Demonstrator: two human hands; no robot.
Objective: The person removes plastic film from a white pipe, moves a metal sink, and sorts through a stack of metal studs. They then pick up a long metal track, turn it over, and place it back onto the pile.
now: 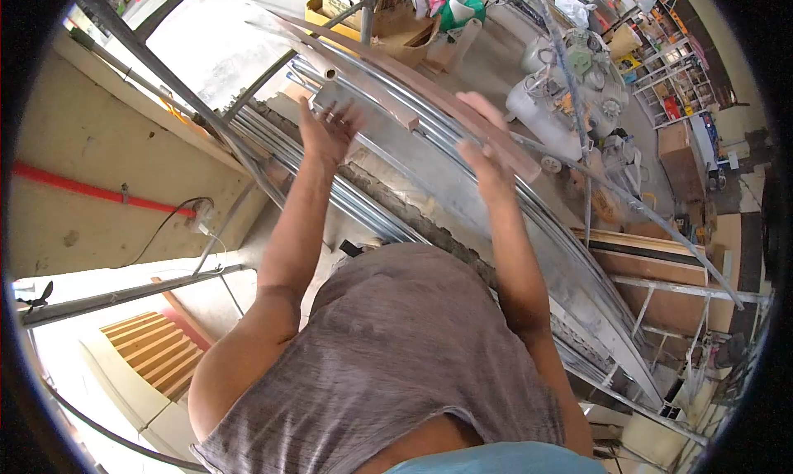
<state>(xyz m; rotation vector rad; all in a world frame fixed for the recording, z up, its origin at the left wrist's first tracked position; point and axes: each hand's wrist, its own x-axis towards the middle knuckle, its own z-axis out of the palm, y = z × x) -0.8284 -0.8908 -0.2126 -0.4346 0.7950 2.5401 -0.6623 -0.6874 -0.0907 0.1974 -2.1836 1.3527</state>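
Observation:
A long, thin brown wooden board (413, 82) slants across the upper middle, blurred by motion. My right hand (491, 156) is at its near end, with the thumb on the near side and the fingers showing past the far edge. The board hides the palm. My left hand (330, 131) is raised with its fingers apart and smeared, holding nothing. Close to it is a second wooden strip (376, 98). Under both hands, long silvery metal channels (429, 173) lie in bundles.
Scaffold tubes (182, 90) cross at left, and another brace (636, 206) crosses at right. Cardboard boxes (405, 40) stand at the top. Large greyish containers (545, 102) and a loaded shelf (673, 61) are at right. A red pipe (99, 193) runs along the left wall.

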